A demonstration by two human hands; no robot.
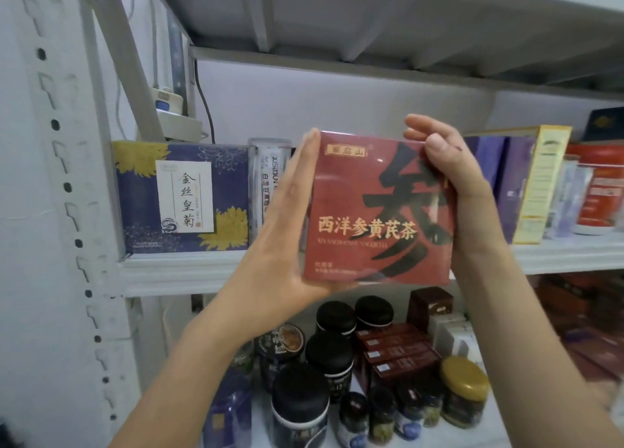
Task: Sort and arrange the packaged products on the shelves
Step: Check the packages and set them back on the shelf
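Observation:
A red tea box (364, 211) wrapped in clear film, with a large black character and gold lettering, is held upright in front of the middle shelf (175, 272). My left hand (283, 245) lies flat against the box's left side with straight fingers, the palm under its lower left corner. My right hand (452, 164) grips the upper right edge, thumb on the front and fingers behind. On the shelf to the left stand a dark blue box with yellow flowers (182, 197) and a narrow clear pack (266, 177).
Purple boxes (506, 184), a yellow-edged box (540, 184) and red tins (601, 184) fill the shelf's right part. The lower shelf holds black-lidded jars (331, 353), small dark red boxes (395, 349) and a gold-lidded jar (464, 390). A perforated white post (57, 177) stands at left.

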